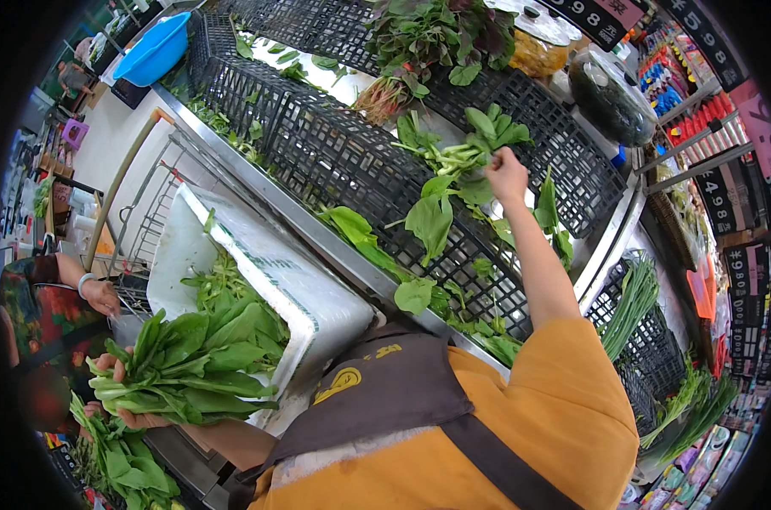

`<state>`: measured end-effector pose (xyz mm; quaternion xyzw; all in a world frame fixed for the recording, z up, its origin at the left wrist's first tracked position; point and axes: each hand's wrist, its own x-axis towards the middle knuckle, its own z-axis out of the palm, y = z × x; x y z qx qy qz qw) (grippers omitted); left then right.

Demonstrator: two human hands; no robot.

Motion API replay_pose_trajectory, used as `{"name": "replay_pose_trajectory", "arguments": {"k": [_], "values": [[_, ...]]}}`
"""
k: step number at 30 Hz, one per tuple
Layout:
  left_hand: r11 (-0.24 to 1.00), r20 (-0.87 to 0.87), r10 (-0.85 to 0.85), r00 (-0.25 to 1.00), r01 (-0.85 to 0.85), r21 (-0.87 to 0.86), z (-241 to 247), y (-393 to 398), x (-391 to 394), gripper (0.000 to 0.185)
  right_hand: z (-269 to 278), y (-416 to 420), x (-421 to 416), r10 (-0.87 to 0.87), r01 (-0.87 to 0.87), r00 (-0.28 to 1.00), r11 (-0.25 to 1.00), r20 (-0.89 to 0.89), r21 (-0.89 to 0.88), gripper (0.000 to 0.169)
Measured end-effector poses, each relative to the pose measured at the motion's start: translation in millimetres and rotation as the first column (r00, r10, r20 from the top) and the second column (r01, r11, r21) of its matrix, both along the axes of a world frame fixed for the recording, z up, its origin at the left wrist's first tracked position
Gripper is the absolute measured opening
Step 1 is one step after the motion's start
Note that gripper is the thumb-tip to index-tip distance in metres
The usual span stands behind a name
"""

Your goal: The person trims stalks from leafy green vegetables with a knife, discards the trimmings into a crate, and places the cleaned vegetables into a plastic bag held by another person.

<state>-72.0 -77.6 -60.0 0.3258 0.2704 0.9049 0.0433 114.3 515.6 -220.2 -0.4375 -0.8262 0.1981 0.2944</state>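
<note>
My left hand [141, 417] is at the lower left, wrapped around a thick bunch of leafy greens [200, 357] with pale stems. The bunch partly hides its fingers. Over the slatted black plastic crates [366, 166], my right hand [508, 175] has its fingers closed on the leaves of a smaller clump of greens [455, 158]. Loose leaves [430, 223] lie on the crates around it. Below the left-hand bunch is another bunch of greens [127, 468], with part of a hand beside it.
A white foam box [296, 293] of greens rests by a wire shopping cart [162, 159]. The metal display edge [264, 191] runs between box and crates. Another person's hand [101, 296] is at left. Red-stemmed greens [443, 38], lidded jars [612, 95] and scallions [634, 306] stand around.
</note>
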Motion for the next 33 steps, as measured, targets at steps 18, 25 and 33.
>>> {"name": "replay_pose_trajectory", "arguments": {"k": [18,25,33], "values": [[0.992,-0.075,-0.009,0.997,0.018,0.122,11.4,17.2,15.4,0.072,24.1,59.9,-128.5,0.771,-0.500,0.352,0.634,0.531,-0.590,0.032],[0.993,-0.010,0.057,0.998,-0.056,0.103,5.3,7.4,16.9,0.072,59.6,41.4,-100.0,0.667,-0.572,0.430,0.723,0.608,-0.388,0.022],[0.983,0.044,0.082,0.996,-0.088,0.162,-0.7,5.7,19.0,0.069,112.5,-14.3,-66.3,0.339,-0.444,0.890,0.796,0.304,0.412,0.025]]}}
